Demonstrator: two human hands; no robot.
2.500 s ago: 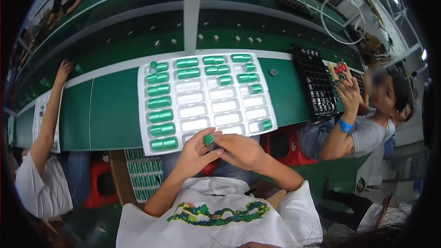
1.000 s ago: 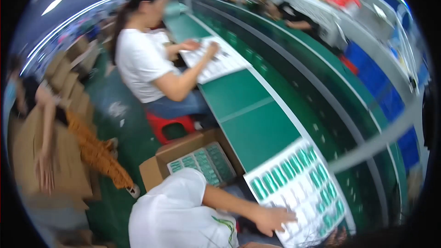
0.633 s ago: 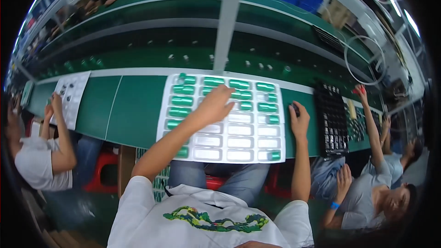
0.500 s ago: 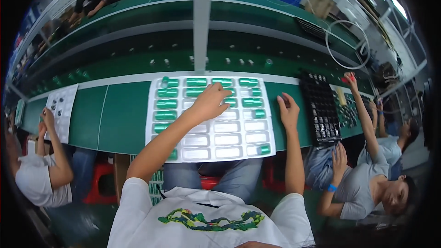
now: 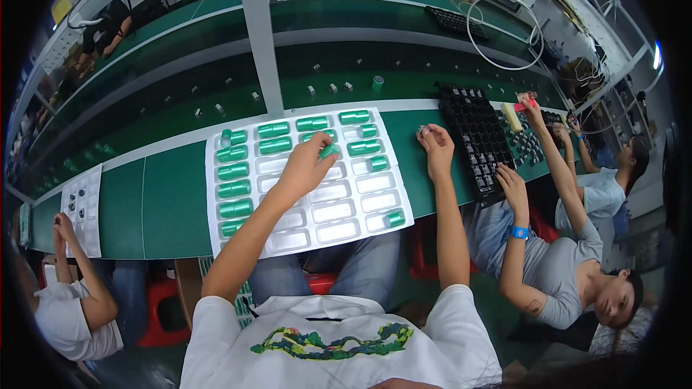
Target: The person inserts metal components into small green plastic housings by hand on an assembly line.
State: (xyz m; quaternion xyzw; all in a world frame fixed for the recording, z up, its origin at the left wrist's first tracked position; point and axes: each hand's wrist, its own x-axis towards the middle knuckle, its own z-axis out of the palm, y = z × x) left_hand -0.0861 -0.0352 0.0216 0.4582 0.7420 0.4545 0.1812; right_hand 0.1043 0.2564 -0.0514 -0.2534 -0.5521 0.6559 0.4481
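The white tray lies on the green worktop, right in front of the person, and part of it is full. Shiny green tubes fill most of the left row, and more sit along the far side. On the right, some pockets have only a short green piece. Many pockets in the middle and near side are bare, and the left arm hides the near left corner.

The left hand reaches across the tray, wrist bent down, and its grip pinches a short green tube over the middle pockets. The right hand hangs above the worktop, between the white tray and a black tray, its arm pointing nearly straight away. Its fingertips pinch something small and grayish; I can't tell what it is.
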